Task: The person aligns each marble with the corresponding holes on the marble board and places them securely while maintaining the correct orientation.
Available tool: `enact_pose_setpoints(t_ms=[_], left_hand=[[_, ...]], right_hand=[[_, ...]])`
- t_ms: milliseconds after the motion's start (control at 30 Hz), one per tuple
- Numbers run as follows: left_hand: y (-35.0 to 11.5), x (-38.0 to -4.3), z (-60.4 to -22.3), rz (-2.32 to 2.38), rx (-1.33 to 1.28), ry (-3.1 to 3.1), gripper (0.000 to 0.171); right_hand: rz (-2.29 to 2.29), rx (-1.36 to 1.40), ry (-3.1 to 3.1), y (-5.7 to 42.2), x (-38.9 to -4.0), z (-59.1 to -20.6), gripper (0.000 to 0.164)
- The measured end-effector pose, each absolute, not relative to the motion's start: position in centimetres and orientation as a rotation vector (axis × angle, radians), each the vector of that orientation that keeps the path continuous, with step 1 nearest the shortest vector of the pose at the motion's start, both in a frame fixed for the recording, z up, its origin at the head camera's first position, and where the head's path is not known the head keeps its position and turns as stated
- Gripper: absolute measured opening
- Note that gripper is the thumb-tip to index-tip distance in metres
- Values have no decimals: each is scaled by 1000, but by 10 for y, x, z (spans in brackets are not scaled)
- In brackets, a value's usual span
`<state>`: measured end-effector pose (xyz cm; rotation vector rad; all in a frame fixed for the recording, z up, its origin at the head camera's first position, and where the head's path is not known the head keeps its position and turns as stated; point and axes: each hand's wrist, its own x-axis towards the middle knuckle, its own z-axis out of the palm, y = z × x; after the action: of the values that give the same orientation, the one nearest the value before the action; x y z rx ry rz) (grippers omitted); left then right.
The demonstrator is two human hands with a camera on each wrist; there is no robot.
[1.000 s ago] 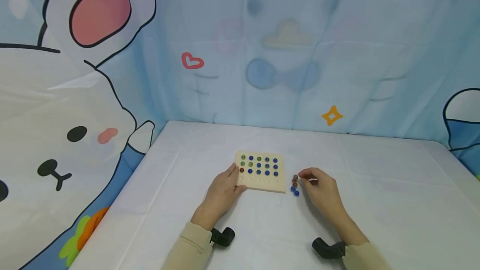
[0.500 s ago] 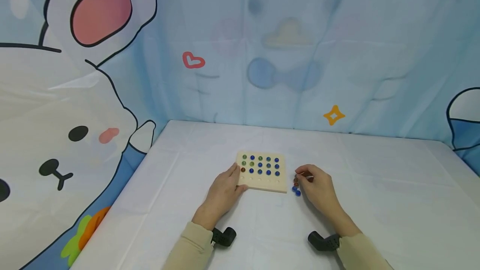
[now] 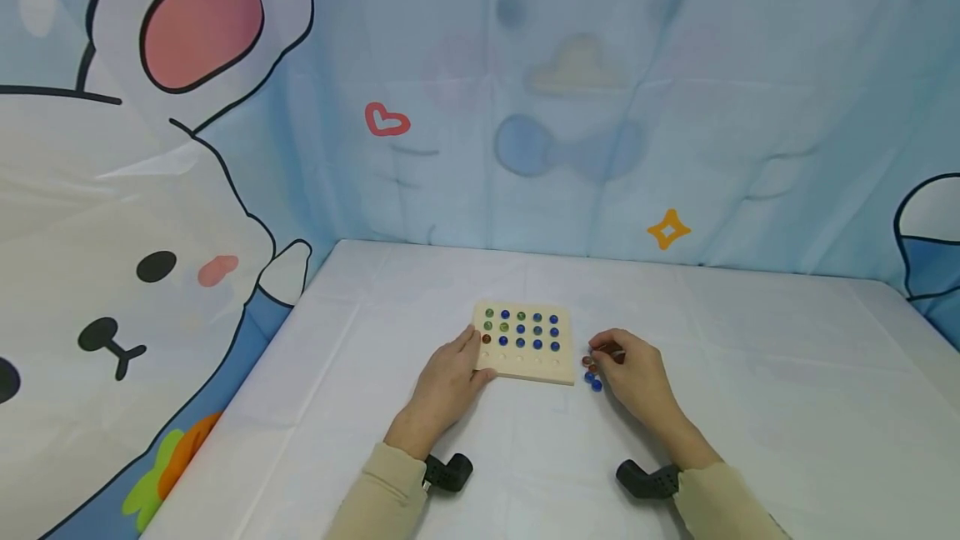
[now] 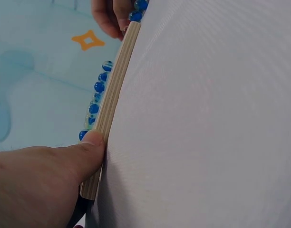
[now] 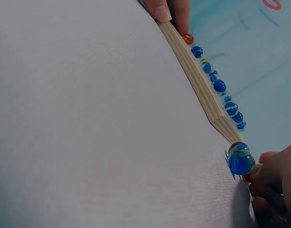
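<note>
A pale wooden board [image 3: 536, 367] lies on the table, with three rows of green, blue and red-brown marbles [image 3: 521, 342] in its hollows and a bare row of hollows at the near side. My left hand [image 3: 444, 382] grips the board's left near corner, the thumb [image 4: 91, 142] pressed on its near edge. Just right of the board, my right hand [image 3: 636, 372] has thumb and forefinger together at the far end of a short line of loose marbles [image 3: 588, 377]. It seems to pinch one marble, mostly hidden by the fingertips. Blue loose marbles [image 5: 241, 162] stand out in the right wrist view.
A white cloth covers the table [image 3: 375, 323]. Behind it hangs a blue printed curtain [image 3: 450, 190], and a cartoon animal print [image 3: 150, 190] fills the left. Each wrist wears a black camera mount [image 3: 450, 473].
My right hand has shifted slightly left onto the far end of the loose marbles and closed its fingertips there. The brownish marbles have moved a little. My left hand stays on the board.
</note>
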<state>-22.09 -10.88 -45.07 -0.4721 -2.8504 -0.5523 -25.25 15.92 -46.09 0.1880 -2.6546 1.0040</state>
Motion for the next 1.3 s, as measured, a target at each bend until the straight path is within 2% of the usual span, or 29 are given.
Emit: enact_pose_setpoints(t_ms=[800, 1300], left_hand=[[-108, -220, -450, -568, -450, -2845, 68], [-111, -220, -451, -541, -475, -2849, 65]], right_hand=[[1031, 228, -2659, 161, -252, -452, 14], [1089, 312, -2608, 137, -252, -440, 14]])
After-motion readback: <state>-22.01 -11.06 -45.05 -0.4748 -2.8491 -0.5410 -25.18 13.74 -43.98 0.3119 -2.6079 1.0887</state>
